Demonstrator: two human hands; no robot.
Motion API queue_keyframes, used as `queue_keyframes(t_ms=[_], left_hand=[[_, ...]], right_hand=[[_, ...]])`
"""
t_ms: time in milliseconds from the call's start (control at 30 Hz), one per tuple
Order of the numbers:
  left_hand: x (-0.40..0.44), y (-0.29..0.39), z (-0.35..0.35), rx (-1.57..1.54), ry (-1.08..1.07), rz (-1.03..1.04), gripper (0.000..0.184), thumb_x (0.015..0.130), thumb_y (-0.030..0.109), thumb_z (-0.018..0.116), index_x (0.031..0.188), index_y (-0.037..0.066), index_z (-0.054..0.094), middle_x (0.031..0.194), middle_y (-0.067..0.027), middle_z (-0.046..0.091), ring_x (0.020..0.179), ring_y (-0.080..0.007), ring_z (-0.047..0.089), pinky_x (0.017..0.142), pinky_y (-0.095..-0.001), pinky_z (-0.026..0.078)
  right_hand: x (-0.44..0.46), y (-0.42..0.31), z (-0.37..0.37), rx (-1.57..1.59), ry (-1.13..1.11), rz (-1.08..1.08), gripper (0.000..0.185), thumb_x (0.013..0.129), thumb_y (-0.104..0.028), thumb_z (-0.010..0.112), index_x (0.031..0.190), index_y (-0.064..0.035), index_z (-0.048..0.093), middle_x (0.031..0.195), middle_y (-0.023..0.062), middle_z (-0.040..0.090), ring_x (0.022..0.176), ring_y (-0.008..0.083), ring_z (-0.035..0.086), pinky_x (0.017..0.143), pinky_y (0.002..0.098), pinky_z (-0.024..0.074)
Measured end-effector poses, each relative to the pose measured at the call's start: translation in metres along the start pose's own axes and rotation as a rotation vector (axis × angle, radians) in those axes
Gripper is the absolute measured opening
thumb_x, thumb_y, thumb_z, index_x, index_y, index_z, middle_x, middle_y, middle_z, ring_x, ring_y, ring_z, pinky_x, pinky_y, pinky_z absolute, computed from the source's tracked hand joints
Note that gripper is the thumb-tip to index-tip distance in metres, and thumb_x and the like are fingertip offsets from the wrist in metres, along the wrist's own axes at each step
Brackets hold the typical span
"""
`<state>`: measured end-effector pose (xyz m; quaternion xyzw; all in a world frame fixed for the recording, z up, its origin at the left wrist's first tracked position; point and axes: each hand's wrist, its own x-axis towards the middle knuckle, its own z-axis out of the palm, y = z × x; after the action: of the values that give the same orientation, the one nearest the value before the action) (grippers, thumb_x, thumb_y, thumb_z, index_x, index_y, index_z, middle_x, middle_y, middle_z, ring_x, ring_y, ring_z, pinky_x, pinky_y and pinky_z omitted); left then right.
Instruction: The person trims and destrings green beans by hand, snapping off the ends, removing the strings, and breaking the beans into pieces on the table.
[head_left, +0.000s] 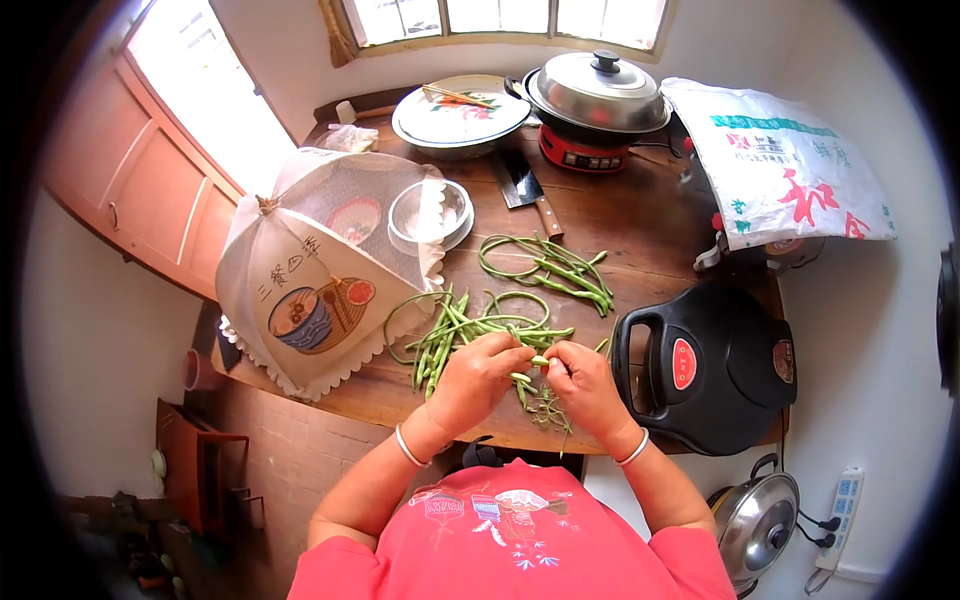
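Nearest the body: a small tangle of trimmings (547, 409) lies on the table, just short of the grip and between the wrists.

Grip: left hand (482, 376) and right hand (588, 386) nearly meet, both pinching a short green bean (541, 361) at the fingertips. Its visible part runs roughly crosswise, from one hand to the other (the ends are covered by fingers, so full length cannot be told).

Bean pile (437, 346): left of the grip and reaching beyond it, partly behind the left hand, which is the nearer one. Axes mixed; many stalks on its left side point toward the body, while a few loop across, beyond the fingertips.

Second bean bundle (572, 277): beyond the grip, apart from it. Long axis slants, its near ends down toward the right hand, the closer of the two.

Farther still, past that bundle: a knife (519, 182), handle toward the beans, blade pointing away.
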<state>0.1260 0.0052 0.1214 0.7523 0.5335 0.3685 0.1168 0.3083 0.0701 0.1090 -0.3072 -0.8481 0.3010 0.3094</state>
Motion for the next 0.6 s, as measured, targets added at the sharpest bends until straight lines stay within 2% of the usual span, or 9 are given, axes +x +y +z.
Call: queue_keyframes(t_ms=[67,100,167,200,267,333,400,500,600], left_hand=[[-0.001,0.001,0.004,-0.058,0.030,-0.018,0.025,0.076,0.001,0.066,0.101,0.003,0.065,0.091,-0.0116,0.063,0.084,-0.0299,0.063,0.072,-0.0390,0.051],[-0.002,0.001,0.007,-0.164,0.085,-0.069,0.025,0.078,0.001,0.066,0.102,0.002,0.065,0.091,-0.0109,0.063,0.083,-0.0274,0.063,0.071,-0.0368,0.051],[-0.002,-0.001,0.011,-0.268,0.139,-0.121,0.024,0.080,0.002,0.067,0.104,0.001,0.065,0.092,-0.0103,0.064,0.082,-0.0249,0.063,0.069,-0.0347,0.051],[-0.002,-0.002,0.012,-0.389,0.202,-0.186,0.020,0.085,0.006,0.065,0.104,0.001,0.065,0.092,-0.0082,0.065,0.080,-0.0199,0.062,0.068,-0.0307,0.049],[-0.002,-0.002,0.010,-0.509,0.265,-0.252,0.017,0.090,0.010,0.064,0.104,0.001,0.065,0.093,-0.0060,0.065,0.078,-0.0150,0.060,0.066,-0.0267,0.047],[0.001,-0.003,-0.001,-0.986,0.447,-0.566,0.016,0.098,0.014,0.056,0.103,0.001,0.064,0.094,-0.0026,0.064,0.067,-0.0038,0.046,0.059,-0.0192,0.039],[0.001,-0.018,-0.008,-1.129,0.475,-0.559,0.017,0.100,0.019,0.052,0.104,0.005,0.062,0.095,-0.0020,0.063,0.065,-0.0027,0.041,0.059,-0.0174,0.036],[0.000,-0.029,-0.020,-1.339,0.707,-0.491,0.015,0.100,0.020,0.053,0.106,0.008,0.060,0.097,-0.0002,0.060,0.071,-0.0044,0.044,0.063,-0.0191,0.039],[-0.002,-0.040,-0.028,-1.505,0.820,-0.522,0.016,0.099,0.021,0.053,0.108,0.008,0.057,0.097,-0.0017,0.060,0.073,-0.0058,0.046,0.063,-0.0193,0.040]], right_hand=[[0.001,-0.004,0.001,0.348,-0.015,0.273,0.010,0.087,-0.007,0.055,0.086,0.0003,0.061,0.073,0.0108,0.062,0.061,0.0209,0.058,0.059,0.0324,0.0466],[0.000,-0.002,0.004,0.350,-0.015,0.274,0.010,0.087,-0.007,0.055,0.086,0.0003,0.061,0.073,0.0108,0.062,0.061,0.0209,0.058,0.059,0.0324,0.0466],[-0.004,0.005,0.013,0.845,0.003,0.469,0.012,0.088,-0.009,0.053,0.085,-0.0004,0.062,0.073,0.0078,0.061,0.060,0.0125,0.053,0.058,0.0276,0.0437],[-0.006,0.007,0.015,0.846,0.003,0.468,0.012,0.088,-0.009,0.053,0.085,-0.0004,0.062,0.073,0.0078,0.061,0.060,0.0125,0.053,0.058,0.0276,0.0437],[-0.010,0.010,0.017,0.644,-0.024,0.401,0.014,0.089,-0.010,0.053,0.085,0.0000,0.062,0.071,0.0073,0.060,0.061,0.0107,0.053,0.057,0.0267,0.0429],[-0.019,0.020,0.016,0.513,-0.051,0.414,0.015,0.090,-0.011,0.053,0.084,-0.0008,0.063,0.071,0.0061,0.060,0.063,0.0107,0.054,0.058,0.0267,0.0439],[-0.030,0.031,0.018,0.383,-0.082,0.420,0.016,0.091,-0.012,0.053,0.083,-0.0015,0.063,0.070,0.0050,0.060,0.064,0.0106,0.055,0.060,0.0268,0.0449],[-0.056,0.056,0.031,0.127,-0.072,0.304,0.011,0.086,-0.010,0.055,0.086,-0.0013,0.062,0.078,0.0162,0.063,0.073,0.0337,0.061,0.066,0.0424,0.0482],[-0.075,0.067,0.041,-0.201,-0.090,0.097,0.007,0.085,-0.009,0.060,0.085,-0.0030,0.062,0.075,0.0144,0.062,0.072,0.0330,0.061,0.067,0.0431,0.0497]])
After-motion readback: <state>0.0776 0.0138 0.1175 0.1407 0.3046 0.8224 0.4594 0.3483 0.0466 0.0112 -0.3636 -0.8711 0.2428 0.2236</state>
